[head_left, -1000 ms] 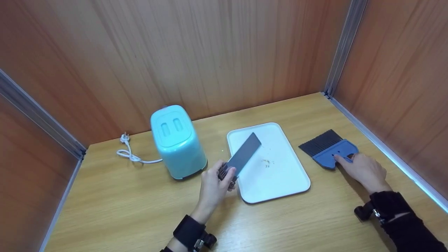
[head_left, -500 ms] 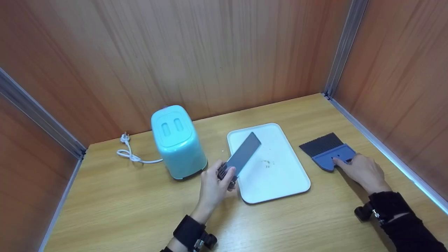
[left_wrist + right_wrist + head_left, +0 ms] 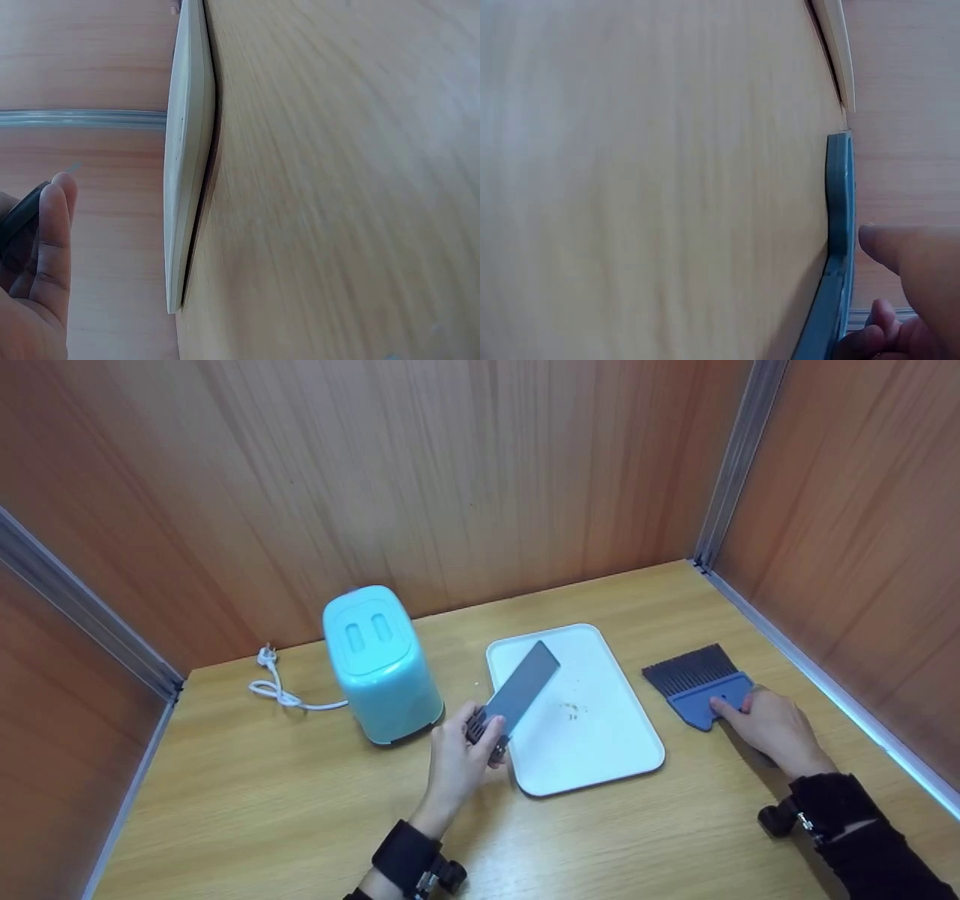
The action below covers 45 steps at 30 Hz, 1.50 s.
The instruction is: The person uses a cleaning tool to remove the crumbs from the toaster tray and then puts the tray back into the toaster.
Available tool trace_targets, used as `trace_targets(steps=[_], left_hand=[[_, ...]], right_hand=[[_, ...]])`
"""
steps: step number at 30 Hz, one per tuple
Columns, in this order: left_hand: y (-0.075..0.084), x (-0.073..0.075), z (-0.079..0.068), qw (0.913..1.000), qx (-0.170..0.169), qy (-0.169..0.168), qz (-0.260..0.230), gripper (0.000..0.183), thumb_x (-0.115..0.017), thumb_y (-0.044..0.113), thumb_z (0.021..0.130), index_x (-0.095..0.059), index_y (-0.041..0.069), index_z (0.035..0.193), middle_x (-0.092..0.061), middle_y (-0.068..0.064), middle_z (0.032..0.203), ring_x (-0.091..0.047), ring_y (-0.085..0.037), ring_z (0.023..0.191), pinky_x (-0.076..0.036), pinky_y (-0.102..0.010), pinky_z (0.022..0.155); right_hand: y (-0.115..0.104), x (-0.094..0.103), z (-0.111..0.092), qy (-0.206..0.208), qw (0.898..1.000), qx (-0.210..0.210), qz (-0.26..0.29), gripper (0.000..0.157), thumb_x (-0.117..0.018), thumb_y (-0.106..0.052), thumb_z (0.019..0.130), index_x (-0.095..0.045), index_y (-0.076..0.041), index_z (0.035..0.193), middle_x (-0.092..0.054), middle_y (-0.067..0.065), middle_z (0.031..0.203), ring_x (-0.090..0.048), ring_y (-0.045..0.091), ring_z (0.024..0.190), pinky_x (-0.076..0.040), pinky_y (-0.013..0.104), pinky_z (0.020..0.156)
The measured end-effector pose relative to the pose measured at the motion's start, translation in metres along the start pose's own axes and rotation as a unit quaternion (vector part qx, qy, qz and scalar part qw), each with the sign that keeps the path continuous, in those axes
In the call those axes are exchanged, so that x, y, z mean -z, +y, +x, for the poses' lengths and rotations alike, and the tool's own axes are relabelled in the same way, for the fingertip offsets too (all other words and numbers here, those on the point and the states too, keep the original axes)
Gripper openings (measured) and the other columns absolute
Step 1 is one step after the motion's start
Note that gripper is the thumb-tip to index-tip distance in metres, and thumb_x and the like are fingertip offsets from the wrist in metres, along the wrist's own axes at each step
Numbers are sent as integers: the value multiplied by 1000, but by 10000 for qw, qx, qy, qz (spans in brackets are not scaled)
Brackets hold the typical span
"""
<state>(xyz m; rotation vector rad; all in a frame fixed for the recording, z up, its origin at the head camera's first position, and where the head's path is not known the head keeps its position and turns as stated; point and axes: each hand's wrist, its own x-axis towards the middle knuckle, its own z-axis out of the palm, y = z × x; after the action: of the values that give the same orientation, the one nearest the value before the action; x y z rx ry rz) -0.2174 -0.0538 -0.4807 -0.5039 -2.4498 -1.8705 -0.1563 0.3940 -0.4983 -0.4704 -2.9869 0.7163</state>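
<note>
In the head view my left hand [image 3: 459, 757] holds a knife-like tool with a broad, flat grey blade [image 3: 523, 688] and a dark handle. The blade is over the left side of a white tray [image 3: 600, 750]. Small crumbs [image 3: 572, 710] are scattered on the tray. My right hand [image 3: 772, 727] grips a blue brush [image 3: 705, 699] with dark bristles, its thumb on the brush's upper face. The brush is low over the table, right of the tray, bristles towards the back left. In the right wrist view its blue body [image 3: 840, 202] appears edge-on; the fingers are partly cut off.
A light blue toaster [image 3: 386, 675] with a covered top stands left of the tray. Its white cord and plug [image 3: 277, 690] lie on the table [image 3: 300, 802] beside it. Wooden panels [image 3: 465, 487] enclose the back and both sides.
My right hand has turned the brush slightly, and its blue body has shifted a little towards me and left. The left hand and its tool have stayed nearly still.
</note>
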Motion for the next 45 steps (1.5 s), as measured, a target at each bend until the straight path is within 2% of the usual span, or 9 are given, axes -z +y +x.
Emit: trace_targets(steps=[3,7,11,14,18,23,30,37,45], left_hand=[[0,0,0,9999,-11,59,-111,19,-72,19,105,-64,2,102,-76,-17,85,-75,-21,58,-65,-37,54],[1,-1,1,9992,151,49,-374,20,-72,19,105,-63,1,103,-76,-18,85,-75,-21,59,-65,-38,55],[2,-2,3,9973,330,74,-646,20,-72,18,105,-62,0,107,-76,-18,86,-75,-22,60,-66,-37,57],[4,-3,3,9952,406,140,-884,23,-72,19,105,-62,-1,109,-75,-18,87,-76,-24,62,-66,-38,58],[6,-5,4,9906,542,193,-1240,27,-72,24,105,-61,-1,112,-74,-18,89,-78,-25,64,-67,-40,61],[8,-9,5,9849,733,213,-1553,31,-67,31,108,-60,1,111,-74,-16,90,-78,-23,65,-68,-39,63],[10,-20,3,9765,760,230,-2006,31,-59,30,112,-59,-1,114,-75,-16,91,-79,-23,66,-68,-39,65],[13,-32,-1,9699,1055,91,-2194,35,-55,35,113,-57,1,122,-73,-19,112,-81,-30,89,-69,-39,77],[12,-47,-7,9696,917,128,-2266,38,-44,33,117,-53,-1,130,-71,-22,121,-79,-29,104,-68,-38,82]], right_hand=[[-10,1,-2,-68,9996,61,262,61,-60,-60,105,-55,0,95,-53,5,74,-55,23,68,-40,31,59],[-32,2,-7,-178,9977,182,631,57,-59,-59,106,-54,-4,96,-50,1,71,-50,19,64,-39,30,57],[-60,1,-12,-42,9952,581,788,52,-62,-56,106,-58,-5,96,-49,0,72,-47,18,65,-37,28,57],[-82,-2,-16,-127,9932,698,919,51,-63,-57,105,-61,-6,97,-51,0,74,-48,17,66,-36,26,57],[-110,-7,-20,-489,9888,648,1255,52,-62,-60,104,-65,-8,101,-53,-1,75,-51,17,68,-37,25,55],[-140,-17,-24,-950,9798,751,1589,57,-56,-64,106,-68,-8,111,-65,0,78,-57,18,71,-42,28,62],[-175,-38,-31,-1547,9564,1021,2256,54,-50,-56,112,-71,-7,122,-75,4,88,-66,18,74,-46,30,69],[-200,-57,-37,-2116,9253,1107,2945,57,-47,-53,113,-65,-5,138,-77,8,106,-73,19,89,-54,33,74],[-228,-74,-43,-2201,8974,774,3744,54,-38,-48,117,-57,-7,146,-71,13,121,-69,18,94,-54,33,77]])
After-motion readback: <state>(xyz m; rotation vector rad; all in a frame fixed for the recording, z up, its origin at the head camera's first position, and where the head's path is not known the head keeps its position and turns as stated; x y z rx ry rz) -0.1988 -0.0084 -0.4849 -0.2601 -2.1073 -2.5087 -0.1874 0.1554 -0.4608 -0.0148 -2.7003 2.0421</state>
